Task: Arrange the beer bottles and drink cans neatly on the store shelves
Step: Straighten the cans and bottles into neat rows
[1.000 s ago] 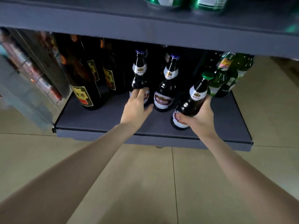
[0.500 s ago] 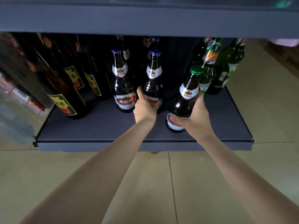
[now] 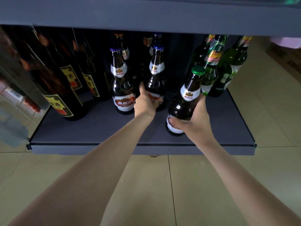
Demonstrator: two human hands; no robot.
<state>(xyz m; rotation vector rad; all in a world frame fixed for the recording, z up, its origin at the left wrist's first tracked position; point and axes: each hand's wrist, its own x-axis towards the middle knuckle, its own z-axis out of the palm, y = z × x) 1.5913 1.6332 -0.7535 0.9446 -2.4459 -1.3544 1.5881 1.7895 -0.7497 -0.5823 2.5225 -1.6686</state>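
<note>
Two bare forearms reach up from the bottom of the frame across a pale tiled floor (image 3: pixel 162 190) toward the lowest shelf (image 3: pixel 101 128) of a dark grey store rack. At right of centre, the right hand (image 3: pixel 195 123) has its grip closed around the lower body of a brown green-capped bottle (image 3: pixel 187 101), thumb across its label; the bottle leans to the left near the shelf's front edge, and whether its base touches the shelf cannot be told. Just to its left and a little deeper, the left hand (image 3: pixel 145 103) is wrapped around the label of a brown blue-capped bottle (image 3: pixel 155 75) standing upright on the shelf, its grip closed on the glass. Beside that, at centre frame, stands a matching second blue-capped bottle (image 3: pixel 122 82) with a red-and-white label, close to the left hand but whether it touches it is unclear. Further back, two more bottle necks (image 3: pixel 123 44) show dimly in the shadow. At the left of the frame a row of tall dark bottles (image 3: pixel 53 88) with yellow-and-red labels runs toward the back. At upper right, a cluster of green bottles (image 3: pixel 228 66) stands behind the green-capped one. The underside of the upper shelf (image 3: pixel 146 12) spans the top of the frame.
</note>
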